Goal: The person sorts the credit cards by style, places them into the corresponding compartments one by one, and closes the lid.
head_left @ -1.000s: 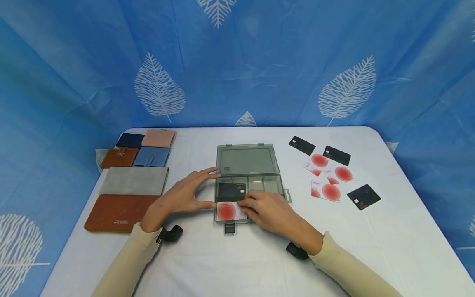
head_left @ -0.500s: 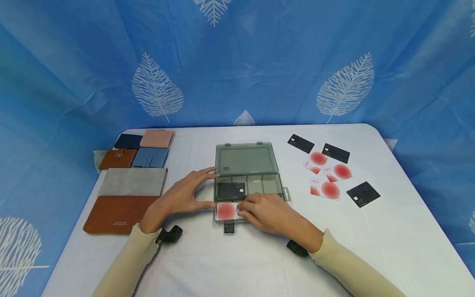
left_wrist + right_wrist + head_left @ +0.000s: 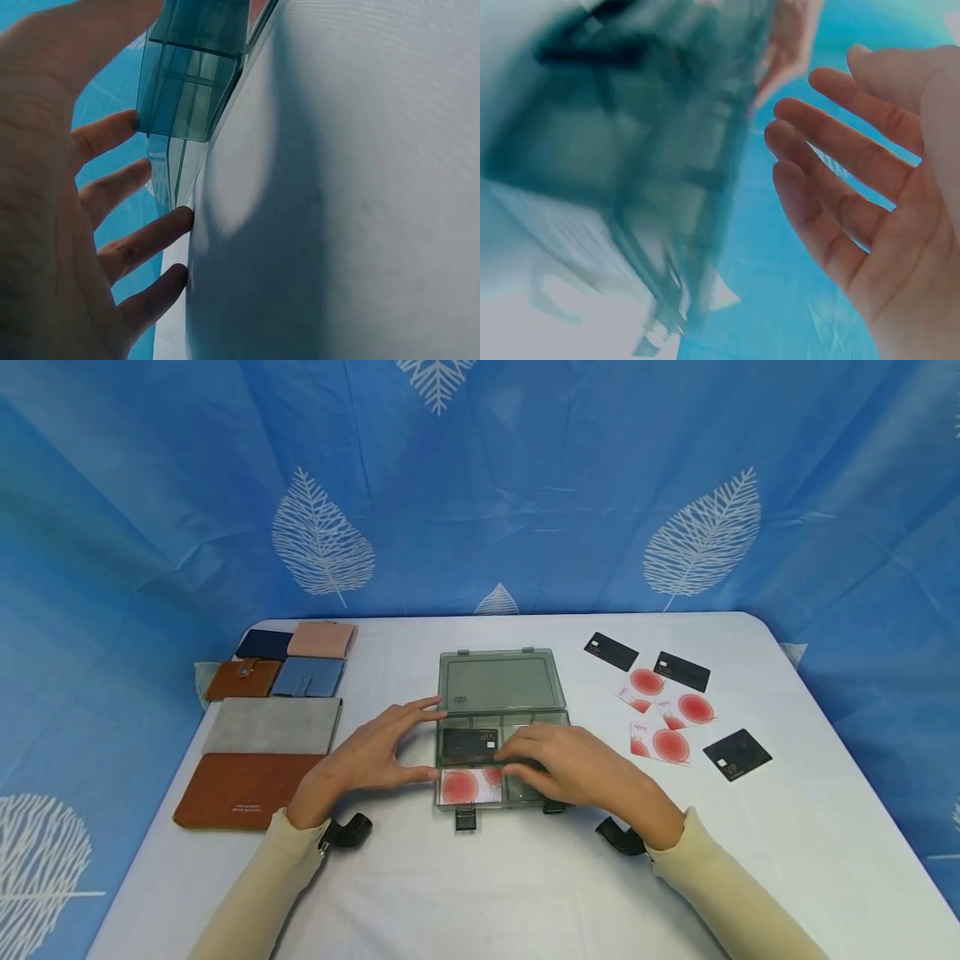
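A translucent grey-green compartment box (image 3: 501,680) lies with its lid back at the middle of the table. In its back left compartment sits a black VIP card (image 3: 469,746); a red-and-white card (image 3: 461,787) fills the front left one. My left hand (image 3: 367,758) spreads its fingers along the box's left side, thumb and fingertips at the edge, as the left wrist view also shows. Over the right half of the box hovers my right hand (image 3: 573,764). Its loosely bent fingers (image 3: 840,161) hold nothing in the right wrist view, where the box is blurred.
On the right lie several loose cards, among them a black card (image 3: 737,754) and a red-and-white card (image 3: 660,743). Stacked at the left are small wallets, including a blue wallet (image 3: 308,677), with a grey wallet (image 3: 273,725) and a long brown wallet (image 3: 240,789) nearer me.
My right hand has let go of the red-and-white card in the front left compartment and moved up and to the right. The left hand stays in place.
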A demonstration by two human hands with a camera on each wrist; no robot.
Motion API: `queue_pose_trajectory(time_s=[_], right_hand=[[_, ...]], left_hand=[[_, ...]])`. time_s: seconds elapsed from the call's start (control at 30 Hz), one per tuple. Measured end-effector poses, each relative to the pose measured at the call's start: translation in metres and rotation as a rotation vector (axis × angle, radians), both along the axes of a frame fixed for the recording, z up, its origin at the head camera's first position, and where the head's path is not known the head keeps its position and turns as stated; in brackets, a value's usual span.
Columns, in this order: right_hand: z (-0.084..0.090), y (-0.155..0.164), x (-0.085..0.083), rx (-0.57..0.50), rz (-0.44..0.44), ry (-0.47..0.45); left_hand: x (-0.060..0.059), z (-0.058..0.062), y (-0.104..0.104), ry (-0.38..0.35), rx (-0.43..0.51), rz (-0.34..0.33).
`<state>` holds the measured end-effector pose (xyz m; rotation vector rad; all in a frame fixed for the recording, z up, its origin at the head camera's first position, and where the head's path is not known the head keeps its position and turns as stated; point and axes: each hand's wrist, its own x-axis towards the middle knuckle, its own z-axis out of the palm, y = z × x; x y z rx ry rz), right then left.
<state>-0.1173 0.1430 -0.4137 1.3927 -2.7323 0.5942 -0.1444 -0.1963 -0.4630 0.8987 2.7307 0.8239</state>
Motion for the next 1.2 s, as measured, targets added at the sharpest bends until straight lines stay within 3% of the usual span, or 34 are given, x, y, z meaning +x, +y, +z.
queue_pose_trajectory(time_s=[0.17, 0.4, 0.77, 0.93, 1.2], right_hand=[[0.012, 0.015, -0.019, -0.014, -0.058, 0.015], [0.023, 0.045, -0.055, -0.089, -0.250, -0.024], [0.007, 0.101, -0.100, -0.213, -0.522, -0.157], [-0.004, 0.119, -0.112, -0.153, -0.620, -0.190], [-0.015, 0.136, -0.126, -0.050, -0.701, -0.300]], left_hand=[[0.001, 0.002, -0.001, 0.002, -0.013, -0.003], [0.001, 0.002, -0.001, 0.008, -0.019, -0.010], [0.000, 0.002, 0.002, 0.011, -0.033, -0.010], [0.000, 0.003, 0.002, 0.016, -0.028, -0.010], [0.000, 0.004, -0.002, 0.022, -0.034, -0.007]])
